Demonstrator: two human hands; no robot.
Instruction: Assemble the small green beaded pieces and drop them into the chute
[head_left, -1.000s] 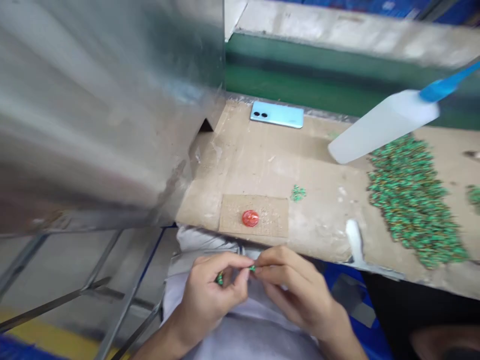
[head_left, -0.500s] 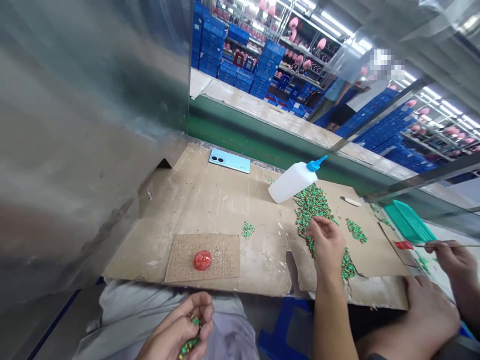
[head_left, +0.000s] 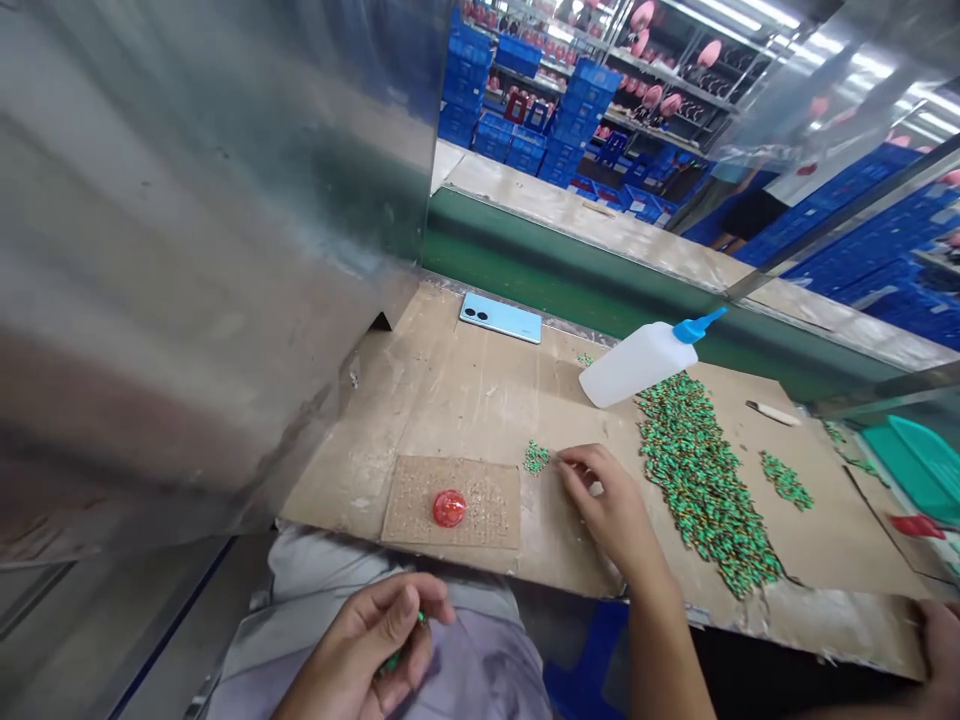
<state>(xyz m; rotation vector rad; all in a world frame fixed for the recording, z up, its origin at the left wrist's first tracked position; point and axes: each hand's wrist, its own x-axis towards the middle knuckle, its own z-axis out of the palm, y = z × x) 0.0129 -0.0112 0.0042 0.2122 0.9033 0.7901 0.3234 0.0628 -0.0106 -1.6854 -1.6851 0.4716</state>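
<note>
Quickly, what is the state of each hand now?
Left hand: closed, holding green beads.
Right hand: open, holding nothing visible, beside the small green bead pile.

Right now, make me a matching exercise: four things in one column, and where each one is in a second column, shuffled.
Things:
1. Left hand
2. Right hand
3. Light blue phone
4. White plastic bottle

Places:
A. Lying on the cardboard near its far edge
B. Lying at the top end of the large green heap
C. Low over the lap, holding a small green piece
D. On the cardboard, fingertips beside the small green pile

Pairs: 1-C, 2-D, 3-A, 4-B
</note>
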